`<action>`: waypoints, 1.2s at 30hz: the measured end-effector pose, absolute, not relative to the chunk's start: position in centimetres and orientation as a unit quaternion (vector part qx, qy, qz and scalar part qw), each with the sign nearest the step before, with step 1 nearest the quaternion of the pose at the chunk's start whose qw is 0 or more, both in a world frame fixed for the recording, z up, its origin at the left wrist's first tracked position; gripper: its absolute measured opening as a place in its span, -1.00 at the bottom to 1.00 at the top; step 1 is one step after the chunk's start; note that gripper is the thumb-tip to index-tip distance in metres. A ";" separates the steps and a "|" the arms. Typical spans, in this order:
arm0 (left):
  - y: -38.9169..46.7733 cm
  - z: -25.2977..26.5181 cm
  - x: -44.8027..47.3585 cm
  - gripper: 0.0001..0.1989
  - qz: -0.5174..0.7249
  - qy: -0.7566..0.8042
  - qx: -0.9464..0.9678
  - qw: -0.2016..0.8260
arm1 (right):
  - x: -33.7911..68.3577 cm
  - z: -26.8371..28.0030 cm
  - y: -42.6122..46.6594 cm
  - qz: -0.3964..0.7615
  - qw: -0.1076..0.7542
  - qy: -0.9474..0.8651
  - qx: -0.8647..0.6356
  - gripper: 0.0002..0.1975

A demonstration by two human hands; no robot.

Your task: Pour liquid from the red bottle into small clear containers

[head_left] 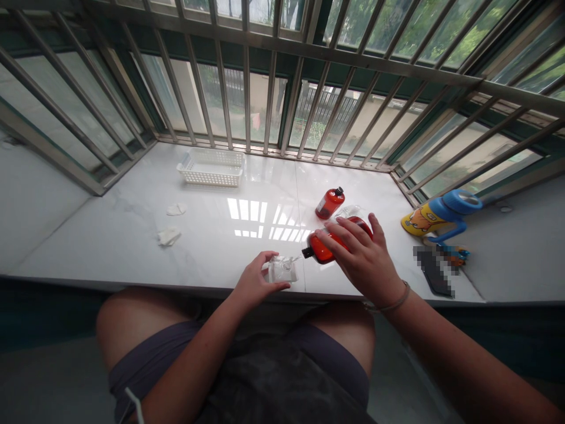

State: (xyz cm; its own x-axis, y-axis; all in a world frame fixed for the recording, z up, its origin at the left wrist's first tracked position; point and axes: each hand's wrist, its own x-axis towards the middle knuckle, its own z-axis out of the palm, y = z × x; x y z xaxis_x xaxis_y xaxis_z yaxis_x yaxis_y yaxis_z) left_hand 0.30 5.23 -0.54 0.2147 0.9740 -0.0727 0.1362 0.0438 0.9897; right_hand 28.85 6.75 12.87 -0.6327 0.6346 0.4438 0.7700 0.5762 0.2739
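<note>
My left hand (257, 279) is wrapped around the side of a small clear square container (282, 270) near the counter's front edge. In my right hand (364, 259) lies a large red bottle (324, 248), tipped nearly on its side. Its black neck (308, 252) points left and down at the container, and what looks like a clear stream runs between the two. Behind it stands a second, smaller red bottle (330, 204) with a black top, leaning in the view. Some crumpled clear plastic (352, 209) is partly hidden by the bottle and my right hand.
A white perforated basket (212, 176) sits at the back left of the white counter (132, 235). Two crumpled white tissues (169, 237) lie left. At right are a blue and yellow flask (436, 212) and a dark phone (435, 274). Metal window bars (247, 100) rise behind.
</note>
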 end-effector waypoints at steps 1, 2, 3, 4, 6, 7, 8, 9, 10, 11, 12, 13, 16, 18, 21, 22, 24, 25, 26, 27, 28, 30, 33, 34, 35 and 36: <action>5.2 -0.5 0.3 -0.23 0.392 0.489 0.568 0.533 | 28.8 12.9 6.7 -0.226 0.150 -0.875 -0.401 -0.47; 5.2 -0.5 0.3 -0.23 0.391 0.490 0.568 0.534 | 28.8 13.0 6.7 -0.228 0.150 -0.874 -0.401 -0.48; 5.2 -0.5 0.4 -0.23 0.390 0.491 0.567 0.535 | 28.8 13.0 6.7 -0.229 0.151 -0.874 -0.401 -0.48; 5.2 -0.4 0.4 -0.23 0.389 0.491 0.566 0.536 | 28.8 13.1 6.7 -0.229 0.151 -0.874 -0.401 -0.48; 5.2 -0.3 0.4 -0.23 0.390 0.493 0.565 0.535 | 28.8 13.1 6.7 -0.228 0.152 -0.875 -0.399 -0.46; 5.2 -0.3 0.5 -0.23 0.391 0.494 0.565 0.534 | 28.8 13.1 6.7 -0.226 0.151 -0.876 -0.399 -0.45; 5.2 -0.3 0.5 -0.23 0.391 0.494 0.565 0.533 | 28.8 13.2 6.7 -0.224 0.151 -0.876 -0.399 -0.44; 5.2 -0.2 0.5 -0.23 0.392 0.494 0.566 0.531 | 28.8 13.2 6.7 -0.223 0.151 -0.877 -0.398 -0.44; 5.2 -0.2 0.5 -0.24 0.392 0.494 0.566 0.530 | 28.8 13.2 6.7 -0.221 0.151 -0.878 -0.398 -0.44; 5.2 -0.2 0.5 -0.24 0.392 0.494 0.567 0.530 | 28.8 13.3 6.8 -0.221 0.152 -0.878 -0.396 -0.44; 5.2 -0.3 0.5 -0.23 0.391 0.494 0.568 0.530 | 28.7 13.3 6.8 -0.220 0.154 -0.879 -0.395 -0.45; 5.2 -0.3 0.5 -0.23 0.391 0.494 0.568 0.530 | 28.7 13.4 6.8 -0.220 0.155 -0.879 -0.393 -0.45; 5.2 -0.3 0.6 -0.23 0.389 0.490 0.570 0.532 | 28.6 13.5 6.8 -0.221 0.156 -0.882 -0.386 -0.44; 5.2 -0.2 0.6 -0.22 0.390 0.488 0.569 0.535 | 28.6 13.6 6.9 -0.224 0.157 -0.882 -0.383 -0.43; 5.2 0.0 0.7 -0.21 0.392 0.489 0.563 0.539 | 28.5 13.8 6.9 -0.228 0.159 -0.883 -0.379 -0.46; 5.2 0.1 0.7 -0.21 0.392 0.489 0.562 0.540 | 28.5 13.8 6.9 -0.229 0.158 -0.882 -0.379 -0.47; 5.1 0.2 0.7 -0.21 0.393 0.490 0.561 0.539 | 28.5 13.9 6.9 -0.233 0.156 -0.882 -0.379 -0.50; 5.1 0.3 0.7 -0.21 0.394 0.490 0.561 0.538 | 28.5 14.0 6.9 -0.235 0.154 -0.882 -0.378 -0.50; 5.1 0.4 0.8 -0.22 0.396 0.489 0.562 0.537 | 28.5 14.0 6.9 -0.238 0.153 -0.882 -0.376 -0.50; 5.1 0.5 0.8 -0.22 0.397 0.488 0.563 0.536 | 28.5 14.1 6.9 -0.240 0.152 -0.883 -0.375 -0.51; 5.1 0.5 0.8 -0.22 0.398 0.487 0.563 0.537 | 28.6 14.1 6.9 -0.242 0.151 -0.883 -0.372 -0.50; 5.1 0.6 0.8 -0.22 0.398 0.485 0.561 0.540 | 28.5 14.2 6.9 -0.245 0.150 -0.884 -0.368 -0.50; 5.1 0.7 0.9 -0.22 0.396 0.484 0.561 0.543 | 28.5 14.3 7.0 -0.250 0.152 -0.886 -0.361 -0.49; 5.1 0.7 1.0 -0.22 0.396 0.483 0.562 0.542 | 28.5 14.3 7.0 -0.251 0.152 -0.886 -0.359 -0.49; 5.1 0.8 1.0 -0.22 0.397 0.483 0.563 0.541 | 28.5 14.3 7.0 -0.252 0.153 -0.886 -0.357 -0.49; 5.1 0.8 1.0 -0.22 0.398 0.482 0.563 0.540 | 28.4 14.3 7.0 -0.253 0.154 -0.886 -0.356 -0.49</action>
State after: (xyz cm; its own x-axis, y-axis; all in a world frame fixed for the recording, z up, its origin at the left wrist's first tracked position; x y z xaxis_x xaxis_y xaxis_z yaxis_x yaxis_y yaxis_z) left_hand 1.01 5.12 0.77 0.2189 0.9730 -0.0728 0.1129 0.0488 0.9924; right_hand 28.43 7.03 14.32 -0.6995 0.5526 0.4532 0.7086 0.6188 0.3390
